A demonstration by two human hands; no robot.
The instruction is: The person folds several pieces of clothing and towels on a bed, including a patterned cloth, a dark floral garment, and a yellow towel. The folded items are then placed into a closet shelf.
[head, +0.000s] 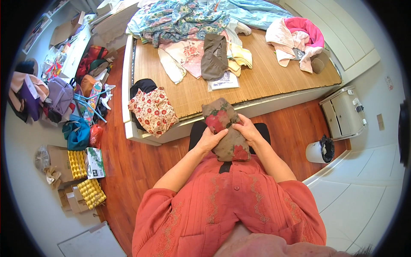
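Observation:
Between my two hands, in front of my body, is a folded brown cloth with red flowers (231, 141). My left hand (210, 138) grips its left edge, thumb on top, and my right hand (247, 128) holds the right edge the same way. Beyond it stands a bed with a bamboo mat (266, 74). On the mat lie a brown-grey garment (214, 56), a yellow cloth (242, 57) and a flat plastic packet (223, 81). A red-flowered cream garment (154, 110) lies over a black item at the near left corner.
Rumpled blue floral bedding (186, 21) covers the bed's far side; pink clothing (295, 40) and a cap lie at its right. Bags, a folding stool and yellow egg trays (91, 193) line the left wall. A white bin (316, 152) and a small cabinet (340, 112) stand at right.

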